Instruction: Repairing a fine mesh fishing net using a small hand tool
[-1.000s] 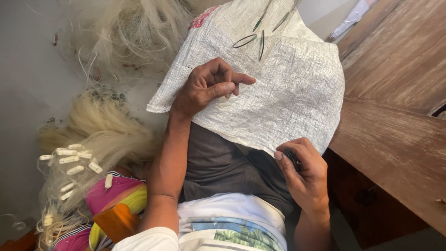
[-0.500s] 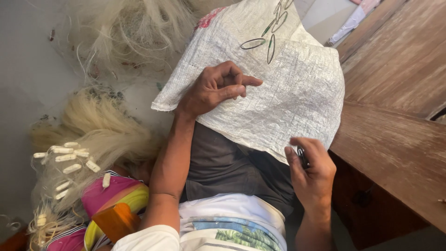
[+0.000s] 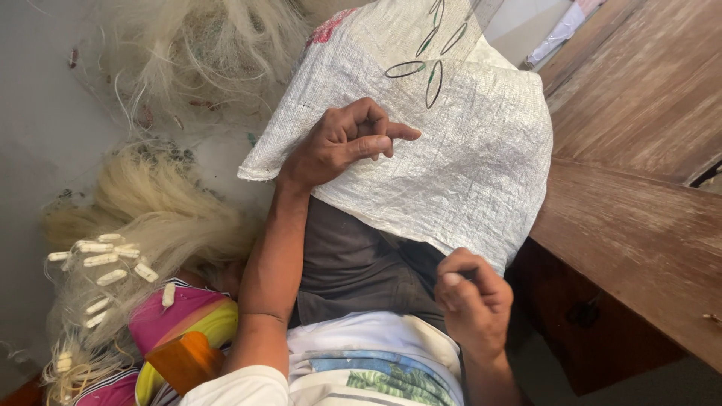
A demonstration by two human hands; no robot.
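Observation:
A white woven plastic sack [image 3: 459, 150] lies across my lap, with dark oval outlines printed near its top. My left hand [image 3: 342, 143] rests on the sack's left part, fingers curled and pinched together as if on a fine thread that I cannot make out. My right hand [image 3: 474, 301] is closed into a fist at the sack's lower edge, gripping a small dark object, mostly hidden by the fingers. My dark shorts [image 3: 361, 263] show beneath the sack.
Pale fishing net [image 3: 158, 218] with several small white floats [image 3: 101, 259] is heaped on the grey floor at left, more net [image 3: 203, 53] above. A pink and yellow cloth [image 3: 184, 319] lies at lower left. Wooden furniture [image 3: 639, 150] stands at right.
The view has shifted so the sack and both hands sit a little higher and further right. The right hand has closed tighter around the dark object. The left hand keeps its pinch.

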